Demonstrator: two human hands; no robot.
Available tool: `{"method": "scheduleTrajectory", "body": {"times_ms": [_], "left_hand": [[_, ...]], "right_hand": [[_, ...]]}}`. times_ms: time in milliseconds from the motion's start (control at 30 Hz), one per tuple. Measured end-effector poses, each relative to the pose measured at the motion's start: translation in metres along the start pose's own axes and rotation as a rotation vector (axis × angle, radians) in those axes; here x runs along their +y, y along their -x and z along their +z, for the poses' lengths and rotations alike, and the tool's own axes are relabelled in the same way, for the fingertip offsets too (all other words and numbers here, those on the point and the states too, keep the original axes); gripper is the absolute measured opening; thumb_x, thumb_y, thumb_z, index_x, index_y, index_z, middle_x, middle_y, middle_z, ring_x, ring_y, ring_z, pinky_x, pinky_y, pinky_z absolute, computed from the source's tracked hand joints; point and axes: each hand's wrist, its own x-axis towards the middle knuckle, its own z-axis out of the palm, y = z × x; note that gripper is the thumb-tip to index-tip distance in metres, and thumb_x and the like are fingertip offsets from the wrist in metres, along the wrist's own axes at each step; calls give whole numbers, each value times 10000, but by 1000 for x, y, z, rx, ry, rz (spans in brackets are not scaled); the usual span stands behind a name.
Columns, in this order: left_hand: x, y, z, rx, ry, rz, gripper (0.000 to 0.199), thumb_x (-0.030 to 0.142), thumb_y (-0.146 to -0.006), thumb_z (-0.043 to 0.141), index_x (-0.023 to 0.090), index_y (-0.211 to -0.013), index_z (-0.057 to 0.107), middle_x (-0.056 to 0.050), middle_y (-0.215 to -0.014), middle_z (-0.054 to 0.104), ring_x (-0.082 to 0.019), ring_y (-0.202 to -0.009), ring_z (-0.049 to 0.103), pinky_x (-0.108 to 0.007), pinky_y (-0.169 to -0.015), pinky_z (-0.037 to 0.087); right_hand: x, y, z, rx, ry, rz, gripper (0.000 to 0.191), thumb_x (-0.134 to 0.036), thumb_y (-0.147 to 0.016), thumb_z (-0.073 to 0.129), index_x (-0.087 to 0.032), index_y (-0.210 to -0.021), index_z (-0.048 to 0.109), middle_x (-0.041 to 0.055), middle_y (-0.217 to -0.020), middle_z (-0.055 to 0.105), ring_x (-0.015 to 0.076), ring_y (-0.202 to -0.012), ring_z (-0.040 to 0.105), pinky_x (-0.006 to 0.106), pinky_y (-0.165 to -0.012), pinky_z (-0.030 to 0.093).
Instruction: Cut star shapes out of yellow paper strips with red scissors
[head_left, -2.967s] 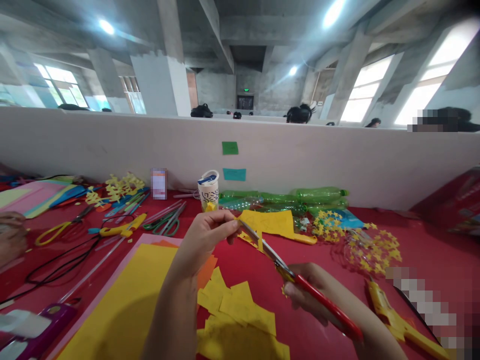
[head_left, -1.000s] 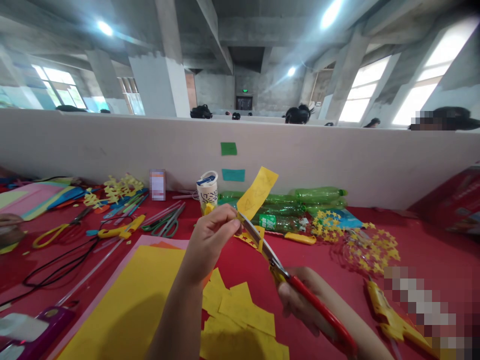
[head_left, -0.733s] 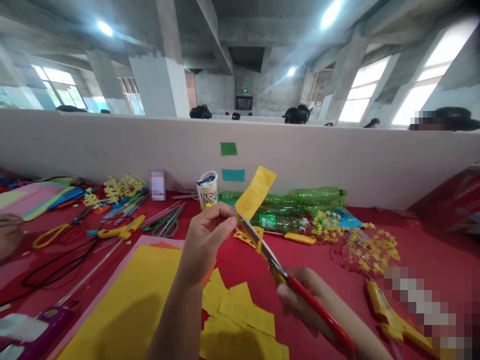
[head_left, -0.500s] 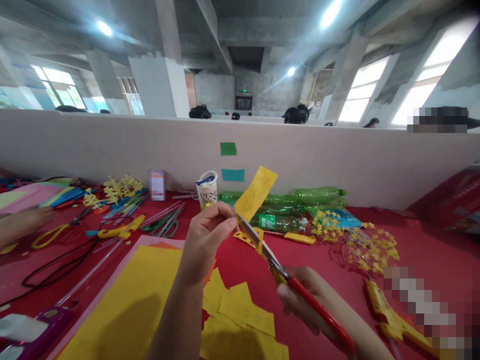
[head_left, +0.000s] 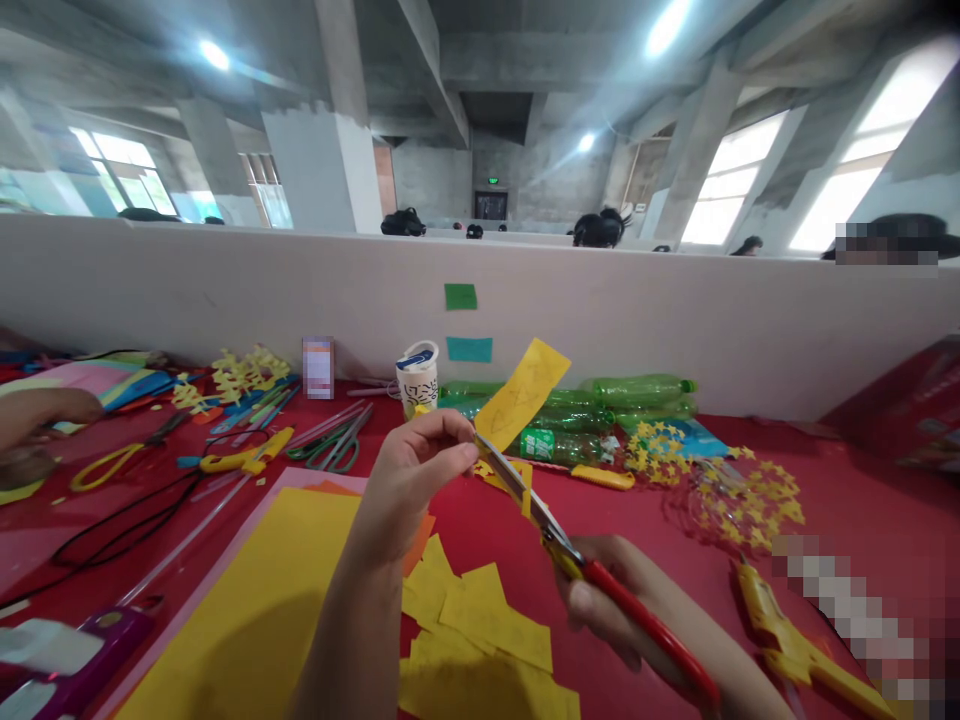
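Note:
My left hand (head_left: 424, 460) pinches a yellow paper strip (head_left: 523, 395) with pencil-drawn shapes on it; the strip slants up and to the right from my fingertips. In my right hand (head_left: 611, 590) is a pair of scissors (head_left: 637, 625) with red handles. Their blades lie along the lower edge of the strip, close to my left fingertips, and a narrow yellow offcut hangs by them. How far apart the blades are is hard to see. Under my hands are several cut yellow paper pieces (head_left: 491, 610), beside a stack of larger yellow sheets (head_left: 277, 570).
Green plastic bottles (head_left: 562, 440) lie behind, near a white cup (head_left: 417, 385) and a yellow cutter (head_left: 602, 477). Yellow stars (head_left: 750, 490) and a glue gun (head_left: 787, 635) are at right. At left are another glue gun (head_left: 251, 452), green scissors (head_left: 341, 445) and another person's hand (head_left: 56, 410).
The strip has swung slightly to the right and the scissors remain at its lower edge. The other person's hand at left has shifted. The whole view has moved a little.

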Motion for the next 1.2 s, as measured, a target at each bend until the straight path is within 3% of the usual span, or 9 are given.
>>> {"method": "scheduleTrajectory", "body": {"times_ms": [233, 433, 633, 800, 1067, 1200], "left_hand": [[-1, -2, 1, 32, -16, 29, 32, 153, -783, 618, 184, -785, 615, 24, -688, 550, -93, -634, 523, -214, -637, 420], [4, 0, 11, 95, -58, 170, 178, 85, -755, 620, 222, -864, 590, 32, -771, 550, -91, -715, 523, -182, -652, 434], [2, 1, 7, 5, -188, 273, 389, 113, -819, 588, 299, -1160, 607, 0, -924, 562, -118, -866, 535, -220, -795, 450], [1, 1, -1, -73, -213, 323, 311, 93, -830, 571, 276, -1051, 688, -27, -1030, 548, -150, -1010, 517, -234, -856, 443], [4, -1, -13, -168, -169, 213, 335, 68, -773, 603, 265, -1018, 718, -46, -1048, 542, -172, -1014, 509, -254, -827, 449], [4, -1, -19, -164, -175, 132, 312, 97, -748, 632, 266, -989, 735, -42, -1040, 553, -147, -893, 517, -243, -736, 448]], "right_hand": [[0, -4, 3, -27, -14, 66, 481, -628, -839, 480, -198, -636, 408, -58, -552, 389, 54, -409, 344, 184, -371, 217], [9, -6, 4, -21, -45, 92, 468, -595, -845, 508, -186, -624, 454, -69, -499, 377, 42, -369, 317, 173, -341, 184], [8, -6, 2, -24, -47, 94, 569, -727, -790, 482, -182, -628, 456, -68, -527, 363, 37, -368, 313, 170, -335, 189], [7, -6, 2, -40, -10, 109, 581, -741, -773, 488, -180, -628, 457, -64, -527, 365, 41, -368, 328, 165, -327, 194], [14, -3, -2, -104, 19, 163, 453, -581, -852, 536, -178, -660, 458, -52, -570, 434, 34, -371, 358, 150, -335, 227], [16, -4, -3, -107, 25, 190, 475, -618, -835, 535, -187, -665, 430, -55, -565, 436, 38, -381, 372, 138, -334, 240]]}}
